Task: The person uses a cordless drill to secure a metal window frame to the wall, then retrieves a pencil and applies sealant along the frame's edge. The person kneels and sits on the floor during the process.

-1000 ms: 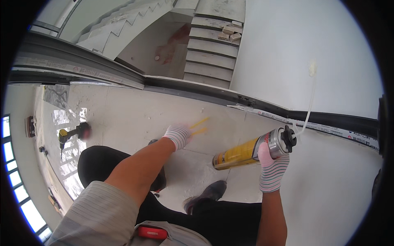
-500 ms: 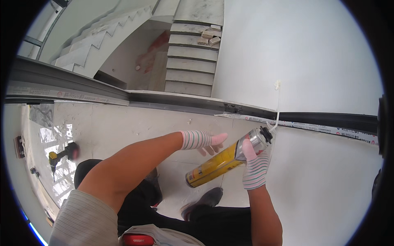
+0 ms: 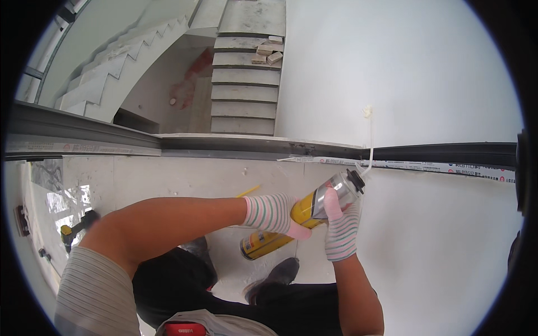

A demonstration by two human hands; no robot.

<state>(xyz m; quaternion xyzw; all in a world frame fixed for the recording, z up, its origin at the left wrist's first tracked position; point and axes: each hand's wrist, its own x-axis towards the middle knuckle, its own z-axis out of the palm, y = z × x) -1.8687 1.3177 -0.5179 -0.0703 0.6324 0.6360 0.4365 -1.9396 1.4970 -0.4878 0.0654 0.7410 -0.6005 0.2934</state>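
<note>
A yellow and silver spray foam can (image 3: pixel 263 245) lies slanted in front of me, its black-collared top up to the right. My right hand (image 3: pixel 341 228), in a pink and white striped glove, is closed around the silver upper end. In a matching glove, my left hand (image 3: pixel 276 211) wraps the can's middle and covers part of it. From the top a thin white tube (image 3: pixel 371 140) bends upward over the dark metal frame (image 3: pixel 448 151). A small lump of cream foam (image 3: pixel 367 111) shows at the tube's far tip, against the white wall.
Beyond the frame, a staircase (image 3: pixel 244 92) drops away, with several blocks (image 3: pixel 267 50) on its upper steps. A yellow and black drill (image 3: pixel 67 232) is on the left. Something thin and yellow (image 3: pixel 249 191) lies on the tiled floor past my left forearm.
My left hand has gone from open beside the can to wrapped around its middle. The can and right hand have shifted slightly left in view, as has the whole scene.
</note>
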